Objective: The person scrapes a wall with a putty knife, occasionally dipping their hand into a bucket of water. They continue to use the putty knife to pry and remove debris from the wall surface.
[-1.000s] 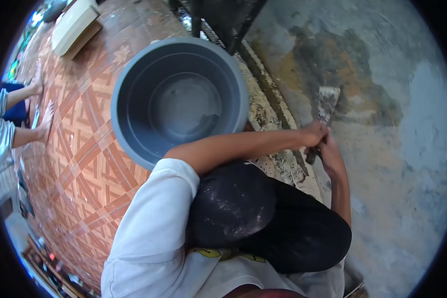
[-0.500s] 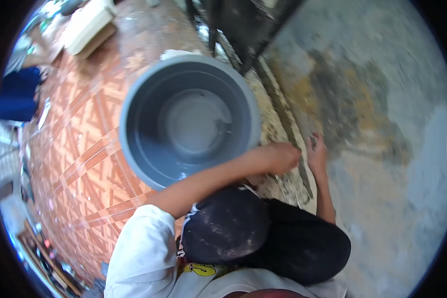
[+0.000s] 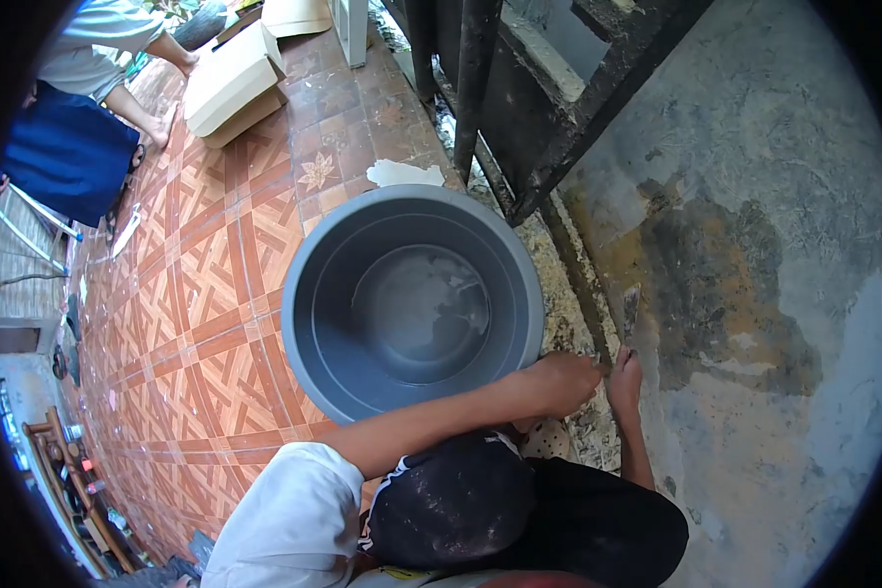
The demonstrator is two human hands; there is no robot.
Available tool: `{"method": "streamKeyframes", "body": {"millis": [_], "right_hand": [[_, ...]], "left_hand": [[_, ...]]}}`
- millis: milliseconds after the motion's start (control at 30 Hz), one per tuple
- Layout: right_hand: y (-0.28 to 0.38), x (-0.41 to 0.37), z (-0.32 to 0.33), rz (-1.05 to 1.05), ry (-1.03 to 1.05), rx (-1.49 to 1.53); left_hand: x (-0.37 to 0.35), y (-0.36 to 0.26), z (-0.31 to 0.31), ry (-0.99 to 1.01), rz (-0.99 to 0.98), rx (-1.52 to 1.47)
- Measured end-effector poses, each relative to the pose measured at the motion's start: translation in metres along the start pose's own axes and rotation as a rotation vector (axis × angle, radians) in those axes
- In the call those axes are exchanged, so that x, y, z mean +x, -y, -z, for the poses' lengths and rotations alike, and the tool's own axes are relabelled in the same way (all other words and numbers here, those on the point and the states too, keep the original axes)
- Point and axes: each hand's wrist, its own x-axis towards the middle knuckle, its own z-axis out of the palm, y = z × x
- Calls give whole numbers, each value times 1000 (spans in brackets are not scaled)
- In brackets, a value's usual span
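My left hand [image 3: 563, 383] reaches across in front of a large grey basin [image 3: 306, 367], its fingers closed beside the rim; what they hold is too small to make out. Just to its right, my right hand [image 3: 625, 380] is closed around the lower end of a thin flat-bladed tool [image 3: 632, 306], whose blade points away from me. Both hands are over the rough strip with a groove [image 3: 580, 267] between the tiled floor and the concrete. A little water or wetness shows on the basin's bottom.
A dark metal frame [image 3: 551, 186] stands beyond the basin. Cardboard [image 3: 235, 88] lies on the orange tiled floor [image 3: 201, 323] at the upper left, near another person [image 3: 73, 147]. Stained concrete [image 3: 725, 284] spreads to the right. My bent knees in black are below my hands.
The view has shifted, so the basin and hands appear lower and farther right. More of the metal frame and other person shows. The blade in my right hand is now clearer.
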Motion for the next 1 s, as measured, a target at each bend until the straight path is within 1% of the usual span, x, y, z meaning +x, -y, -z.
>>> {"method": "streamKeyframes", "body": {"millis": [67, 167, 267, 333, 367, 400, 433, 500, 567, 633, 733, 833, 933, 1000], "right_hand": [[8, 8, -3, -3, 13, -64], [14, 17, 0, -5, 34, -163], [25, -10, 2, -40, -79, -158], [-35, 4, -24, 136, -48, -319], [-48, 11, -27, 263, -94, -369], [-23, 14, -18, 166, -15, -347], [-34, 28, -28, 215, 8, -299], [16, 16, -19, 41, -103, -201], [28, -12, -14, -78, -86, -132], [24, -15, -20, -146, -78, -86], [6, 13, -34, -22, -97, -205], [10, 29, -42, 4, -76, -224], [22, 1, -41, -186, -73, -147], [19, 9, -47, -121, -122, -164]], "left_hand": [[-2, -1, 3, 31, -11, 19], [-1, -1, 3, 36, 38, -25], [2, 3, -3, 33, 65, -56], [3, 9, -9, 67, 71, -40], [2, 7, -12, 74, 69, -43], [2, 8, -8, 72, 71, -28], [4, 11, -5, 77, 61, -21], [3, 7, -9, 75, 55, -59], [1, 7, -5, 41, 48, -92], [1, 8, -7, 34, 51, -84], [-1, 6, -7, 32, 58, -66], [1, 7, -9, 39, 58, -81], [1, 8, -9, 38, 45, -101], [0, 9, -11, 28, 49, -93]]}}
